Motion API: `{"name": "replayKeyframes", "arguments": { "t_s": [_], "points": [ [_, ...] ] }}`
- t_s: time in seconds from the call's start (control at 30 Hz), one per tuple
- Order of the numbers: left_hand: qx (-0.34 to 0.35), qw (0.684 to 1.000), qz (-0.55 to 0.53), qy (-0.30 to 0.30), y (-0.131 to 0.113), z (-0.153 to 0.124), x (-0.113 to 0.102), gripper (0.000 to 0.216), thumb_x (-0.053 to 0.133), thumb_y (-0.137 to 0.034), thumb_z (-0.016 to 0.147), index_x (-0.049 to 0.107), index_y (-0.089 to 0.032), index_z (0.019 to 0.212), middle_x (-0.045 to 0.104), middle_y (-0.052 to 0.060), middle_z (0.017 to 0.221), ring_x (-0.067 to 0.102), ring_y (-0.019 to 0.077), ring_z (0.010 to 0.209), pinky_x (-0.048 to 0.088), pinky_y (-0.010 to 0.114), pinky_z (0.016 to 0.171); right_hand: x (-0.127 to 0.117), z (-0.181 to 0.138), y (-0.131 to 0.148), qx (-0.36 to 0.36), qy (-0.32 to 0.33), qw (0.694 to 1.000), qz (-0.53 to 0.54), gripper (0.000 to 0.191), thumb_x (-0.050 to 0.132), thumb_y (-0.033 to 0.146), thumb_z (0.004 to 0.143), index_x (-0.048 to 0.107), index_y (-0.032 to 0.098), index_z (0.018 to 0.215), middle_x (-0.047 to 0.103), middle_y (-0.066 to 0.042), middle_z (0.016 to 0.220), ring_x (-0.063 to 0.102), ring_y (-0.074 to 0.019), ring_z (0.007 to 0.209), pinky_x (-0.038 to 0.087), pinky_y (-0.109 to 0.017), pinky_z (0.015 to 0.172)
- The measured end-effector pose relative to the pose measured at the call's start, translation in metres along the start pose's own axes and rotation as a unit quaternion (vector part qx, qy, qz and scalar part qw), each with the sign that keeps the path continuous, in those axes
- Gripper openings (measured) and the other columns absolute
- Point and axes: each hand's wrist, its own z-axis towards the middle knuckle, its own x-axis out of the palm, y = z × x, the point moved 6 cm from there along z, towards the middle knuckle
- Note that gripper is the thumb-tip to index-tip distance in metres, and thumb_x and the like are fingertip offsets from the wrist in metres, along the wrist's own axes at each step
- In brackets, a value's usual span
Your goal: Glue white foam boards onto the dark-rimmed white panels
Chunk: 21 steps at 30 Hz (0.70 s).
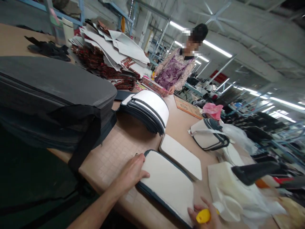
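The white padded panel [166, 184] lies flat on the surface [114, 152], its long axis running from left hand [132, 173] to right hand [205, 218]. Left fingers rest spread on its near-left edge; right fingers clench a yellow tool [203, 216] at its opposite corner.

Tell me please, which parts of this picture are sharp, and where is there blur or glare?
Head view: the left hand and the white panel it presses are fairly sharp; the right hand with a yellow object is cut by the lower edge; the right side smears into motion blur; ceiling tube lights glare; the whole frame tilts and bends.
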Motion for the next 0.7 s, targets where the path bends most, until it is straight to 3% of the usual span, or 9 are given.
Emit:
{"name": "replayKeyframes", "arguments": {
  "t_s": [0.13, 0.27, 0.4, 0.5, 0.6, 0.7],
  "points": [
    [0.007, 1.0, 0.013, -0.001, -0.002, 0.0, 0.002, 0.023, 0.061, -0.02, 0.065, 0.043, -0.021, 0.078, 0.049, -0.003, 0.069, 0.052, 0.0187, 0.068, 0.035, 0.027, 0.06, -0.001, -0.007, 0.017, 0.005, 0.011, 0.999, -0.03, 0.062, 0.065, 0.056, 0.055, 0.047, 0.019, 0.101, 0.052, 0.005, 0.055, 0.051, -0.0165, 0.053, 0.044, -0.031, 0.057],
    [0.037, 0.999, 0.019, -0.02, -0.01, -0.001, 0.007, 0.022, 0.056, -0.01, 0.064, 0.039, -0.021, 0.074, 0.051, -0.002, 0.078, 0.052, 0.0182, 0.076, 0.035, 0.027, 0.067, 0.0, -0.011, 0.023, 0.023, 0.028, 0.999, 0.035, 0.057, 0.067, 0.049, 0.056, 0.049, 0.019, 0.101, 0.048, 0.007, 0.054, 0.05, -0.0145, 0.05, 0.042, -0.027, 0.05],
    [0.049, 0.999, 0.01, -0.004, -0.016, -0.004, 0.008, 0.026, 0.053, -0.007, 0.066, 0.043, -0.021, 0.086, 0.055, -0.002, 0.078, 0.054, 0.017, 0.074, 0.036, 0.025, 0.065, -0.006, -0.018, 0.03, 0.029, -0.01, 0.997, 0.076, 0.063, 0.069, 0.047, 0.058, 0.046, 0.02, 0.11, 0.056, 0.002, 0.078, 0.059, -0.0166, 0.07, 0.047, -0.028, 0.065],
    [0.067, 0.998, 0.017, 0.01, -0.021, -0.007, 0.003, 0.015, 0.051, -0.01, 0.07, 0.045, -0.021, 0.078, 0.055, -0.001, 0.077, 0.054, 0.0179, 0.076, 0.035, 0.026, 0.066, -0.007, -0.028, 0.032, 0.071, -0.031, 0.984, 0.159, 0.072, 0.063, 0.052, 0.064, 0.037, 0.02, 0.122, 0.06, -0.002, 0.089, 0.062, -0.0202, 0.081, 0.048, -0.033, 0.075],
    [0.078, 0.996, 0.026, 0.018, -0.024, -0.008, 0.0, 0.009, 0.046, -0.013, 0.075, 0.041, -0.021, 0.073, 0.053, 0.0, 0.074, 0.053, 0.0186, 0.074, 0.034, 0.027, 0.065, -0.004, -0.04, 0.041, 0.019, -0.019, 0.992, 0.119, 0.066, 0.06, 0.053, 0.067, 0.04, 0.019, 0.12, 0.062, -0.004, 0.086, 0.062, -0.0209, 0.081, 0.047, -0.035, 0.078],
    [0.082, 0.996, 0.026, 0.027, -0.025, -0.008, -0.001, 0.006, 0.042, -0.016, 0.078, 0.04, -0.021, 0.078, 0.052, 0.001, 0.072, 0.053, 0.0191, 0.07, 0.035, 0.027, 0.063, -0.012, -0.052, 0.05, -0.07, -0.088, 0.992, 0.053, 0.049, 0.057, 0.054, 0.07, 0.052, 0.019, 0.104, 0.062, -0.006, 0.091, 0.061, -0.0215, 0.085, 0.047, -0.033, 0.08]
  ]
}}
